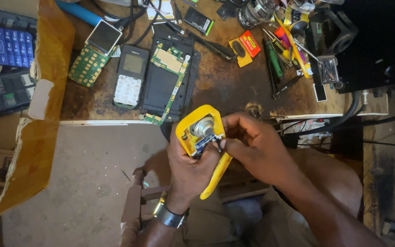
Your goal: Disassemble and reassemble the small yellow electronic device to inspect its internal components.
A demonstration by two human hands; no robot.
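My left hand [189,167] grips a yellow plastic casing [189,124] with a long yellow handle running down past the palm. Inside the casing sit a round metal part [203,126] and a small blue circuit board [203,143]. My right hand [251,145] comes in from the right, with its thumb and fingertips pinched at the edge of the board inside the casing. A watch is on my left wrist. The hands are held in front of the workbench edge, above my lap.
On the worn workbench [225,87] lie an opened black phone with its green board [168,80], a grey keypad phone [130,75], a green keypad board with a screen [92,52], screwdrivers [277,57] and a black box [371,45] at right. A cardboard box [37,114] stands at left.
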